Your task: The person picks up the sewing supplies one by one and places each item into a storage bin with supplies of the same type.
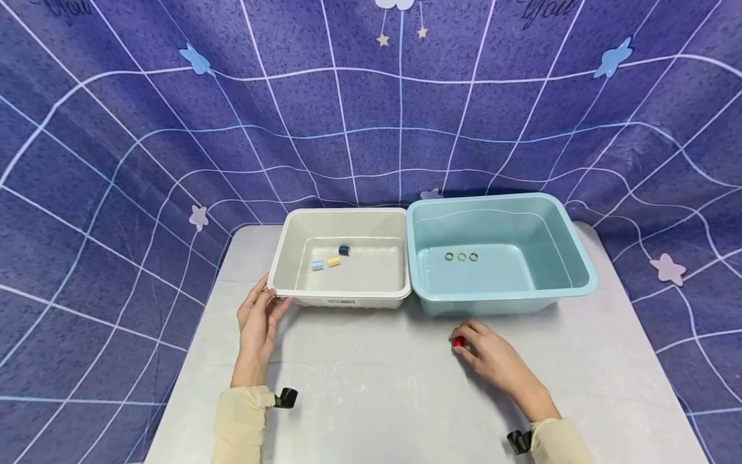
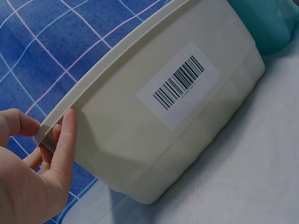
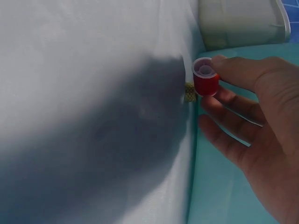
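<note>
At the near left corner of the white plastic bin [image 1: 371,301], my left hand [image 1: 257,325] grips the rim between thumb and fingers. My right hand [image 1: 491,357] pinches a red thread spool [image 3: 206,86], its white end facing the right wrist camera, in front of the light blue bin [image 1: 498,296]. A small gold textured piece [image 3: 189,92] shows just behind the spool in that view, partly hidden by it. Inside the white bin lie a light blue spool [image 1: 317,265], a yellow spool [image 1: 333,261] and a dark teal spool [image 1: 344,250].
Three small rings [image 1: 462,256] lie in a row on the blue bin's floor. Both bins stand side by side at the back of the white-covered table [image 1: 371,380]. A barcode label [image 2: 178,86] is on the white bin's front. Behind hangs a blue grid-patterned curtain [image 1: 371,151].
</note>
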Available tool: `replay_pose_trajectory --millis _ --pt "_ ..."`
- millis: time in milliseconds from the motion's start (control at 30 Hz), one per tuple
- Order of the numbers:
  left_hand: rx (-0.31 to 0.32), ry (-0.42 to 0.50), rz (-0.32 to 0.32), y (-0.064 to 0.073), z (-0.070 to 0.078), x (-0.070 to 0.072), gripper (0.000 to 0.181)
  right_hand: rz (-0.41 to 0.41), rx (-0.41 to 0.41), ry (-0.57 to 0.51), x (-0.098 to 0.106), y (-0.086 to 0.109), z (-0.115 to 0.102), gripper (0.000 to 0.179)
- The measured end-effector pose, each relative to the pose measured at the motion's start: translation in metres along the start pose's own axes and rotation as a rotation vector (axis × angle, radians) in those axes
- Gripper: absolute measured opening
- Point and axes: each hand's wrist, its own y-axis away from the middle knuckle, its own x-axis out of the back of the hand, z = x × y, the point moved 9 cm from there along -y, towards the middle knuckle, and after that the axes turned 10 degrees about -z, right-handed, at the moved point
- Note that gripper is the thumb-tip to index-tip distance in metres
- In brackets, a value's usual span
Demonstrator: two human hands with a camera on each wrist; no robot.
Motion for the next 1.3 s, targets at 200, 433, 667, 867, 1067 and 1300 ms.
replay_pose_trajectory --millis 200,433,667,867,1067,1300 --pt "0.013 0.016 0.009 -0.001 -0.002 0.001 0.046 0.009 0.020 0.012 0.006 -0.001 -0.002 0.017" --pt "0.017 0.017 0.004 -0.001 -0.003 0.000 0.046 0.019 0.064 0.028 0.014 -0.004 -0.012 0.017" --pt "0.026 0.011 0.008 -0.001 -0.003 0.000 0.046 0.015 0.104 0.021 0.025 -0.011 -0.031 0.017" --pt "0.031 0.007 0.011 -0.003 -0.003 0.000 0.046 0.008 0.183 0.040 0.040 -0.021 -0.059 0.016" --pt "0.030 0.022 0.013 -0.002 -0.003 0.001 0.046 -0.007 0.282 0.051 0.050 -0.034 -0.089 0.015" --pt "0.027 0.031 0.012 -0.003 -0.003 0.002 0.047 -0.017 0.370 0.029 0.060 -0.048 -0.118 0.016"
